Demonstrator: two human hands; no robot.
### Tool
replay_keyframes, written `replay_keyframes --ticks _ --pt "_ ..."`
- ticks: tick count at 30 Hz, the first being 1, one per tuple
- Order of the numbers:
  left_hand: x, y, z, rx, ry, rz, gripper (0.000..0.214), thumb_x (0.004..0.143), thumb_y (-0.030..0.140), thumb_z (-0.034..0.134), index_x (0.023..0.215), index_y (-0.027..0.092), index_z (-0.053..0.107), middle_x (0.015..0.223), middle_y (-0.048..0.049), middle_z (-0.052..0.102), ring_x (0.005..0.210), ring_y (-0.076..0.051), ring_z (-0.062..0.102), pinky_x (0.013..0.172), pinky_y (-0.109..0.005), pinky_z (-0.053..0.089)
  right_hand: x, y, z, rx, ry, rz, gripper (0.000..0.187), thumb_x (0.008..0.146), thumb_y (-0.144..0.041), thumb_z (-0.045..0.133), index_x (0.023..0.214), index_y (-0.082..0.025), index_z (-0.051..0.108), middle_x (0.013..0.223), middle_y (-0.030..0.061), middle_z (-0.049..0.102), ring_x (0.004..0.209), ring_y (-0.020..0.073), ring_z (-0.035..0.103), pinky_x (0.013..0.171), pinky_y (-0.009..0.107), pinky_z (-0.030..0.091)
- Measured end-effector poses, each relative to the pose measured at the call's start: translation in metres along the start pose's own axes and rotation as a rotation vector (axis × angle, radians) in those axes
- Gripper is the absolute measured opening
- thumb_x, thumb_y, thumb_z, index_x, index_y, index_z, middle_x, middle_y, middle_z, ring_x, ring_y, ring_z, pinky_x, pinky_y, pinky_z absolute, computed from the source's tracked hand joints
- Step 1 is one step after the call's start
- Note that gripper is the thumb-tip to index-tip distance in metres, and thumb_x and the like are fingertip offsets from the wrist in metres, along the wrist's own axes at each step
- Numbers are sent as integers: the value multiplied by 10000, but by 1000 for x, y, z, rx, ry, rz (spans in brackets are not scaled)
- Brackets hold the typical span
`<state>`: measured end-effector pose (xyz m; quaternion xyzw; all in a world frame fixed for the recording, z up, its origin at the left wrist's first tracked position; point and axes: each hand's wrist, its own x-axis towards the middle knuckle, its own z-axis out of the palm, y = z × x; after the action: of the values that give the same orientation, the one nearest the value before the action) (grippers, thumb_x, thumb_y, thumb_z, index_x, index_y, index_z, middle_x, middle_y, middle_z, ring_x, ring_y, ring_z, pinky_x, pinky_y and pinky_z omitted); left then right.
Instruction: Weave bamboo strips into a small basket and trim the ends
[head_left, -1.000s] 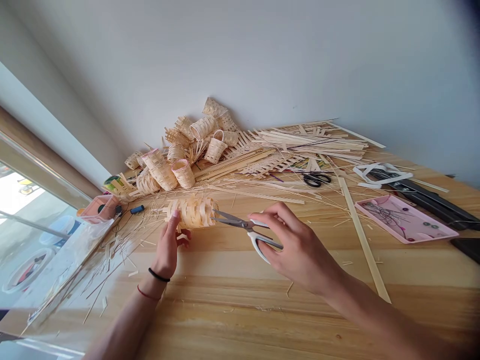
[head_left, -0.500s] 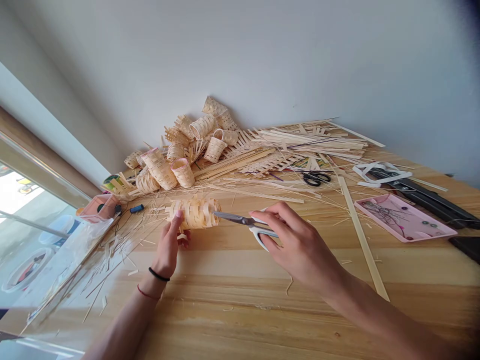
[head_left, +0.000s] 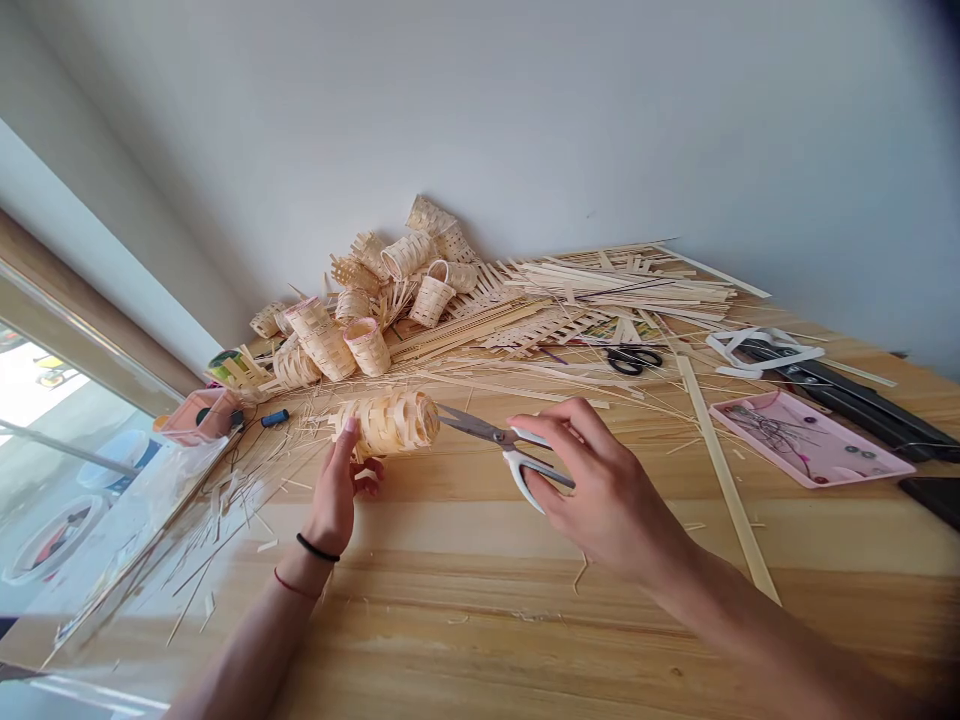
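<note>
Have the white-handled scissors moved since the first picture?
Yes, slightly: the white-handled scissors have shifted right and up the picture, nearer the resting black scissors.

Wooden table: pale, grained, across the lower frame;
Woven baskets: heaped, upper left of centre;
Flat strips: piled, upper right of centre;
Black scissors: right of centre;
Pink tray: right side;
Blue cylinder: centre left

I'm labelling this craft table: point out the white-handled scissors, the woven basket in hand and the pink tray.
White-handled scissors [head_left: 507, 437], head view: at the pivot.
Woven basket [head_left: 394, 421], head view: on its side.
Pink tray [head_left: 834, 432], head view: on its bare floor.
</note>
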<state>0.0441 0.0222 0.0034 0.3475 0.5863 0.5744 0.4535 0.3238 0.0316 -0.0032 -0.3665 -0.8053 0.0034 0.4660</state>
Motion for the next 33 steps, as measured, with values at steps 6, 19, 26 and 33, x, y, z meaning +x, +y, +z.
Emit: replay_keyframes --ticks 6,19,26,33 --pt "0 1 1 -67 -8 -31 653 764 712 750 1172 229 587 1059 -31 668 559 -89 605 406 -188 410 0 -4 -3 -32 -37 -75 398 910 -37 562 1259 -223 605 1085 98 645 941 265 716 822 408 619" --pt "-2 6 4 -106 -39 -97 584 744 669 788 1097 227 641 900 0 657 526 -95 567 378 -188 368 3 -9 -6 -100 -76 -172 411 880 -30 560 1248 -211 594 1089 106 651 937 270 694 817 423 626" --pt "-3 7 0 -139 -96 -162 557 732 569 832 1151 222 708 976 -55 736 615 -152 637 410 -236 493 2 -8 -6 -93 -87 -160 384 890 -37 572 1243 -186 605 1101 120 646 936 276 696 824 434 632" --pt "-3 11 2 -188 -69 -144 531 769 545 827 1192 240 722 1089 -76 771 793 -227 744 506 -304 626 2 -8 -6 -78 -95 -178 359 896 -58 581 1238 -160 617 1104 130 633 945 281 697 813 433 638"
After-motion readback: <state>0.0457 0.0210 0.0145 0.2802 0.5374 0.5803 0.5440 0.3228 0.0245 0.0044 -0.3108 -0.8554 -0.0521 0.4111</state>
